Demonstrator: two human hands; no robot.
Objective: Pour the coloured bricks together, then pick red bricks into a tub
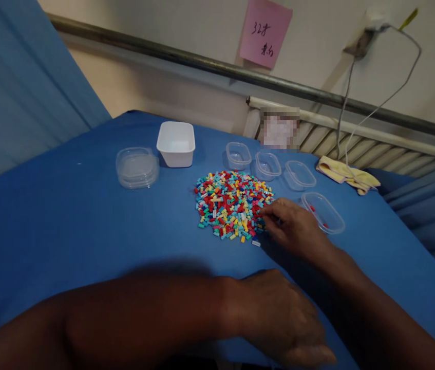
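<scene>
A heap of small colourful toy bricks (232, 203) is spread on the blue-covered table (67, 221). At the heap's right edge is my right hand (296, 226), its thumb and index finger drawn together in a pinch among red bricks. Whatever sits between those fingertips is too small to make out. A clear plastic tub (328, 218) just beyond that hand has a few red bricks inside. My left hand (284, 318) lies across the near side of the table, back up, apart from the bricks. Its fingers bend down and are mostly hidden.
Three more clear tubs (267, 167) stand in a row behind the heap. Left of them are a white tub (176, 154) and stacked clear lids (137, 168). A yellow cloth (348, 174) lies at the back right, near a hanging cable (389, 97) and a radiator (405, 149).
</scene>
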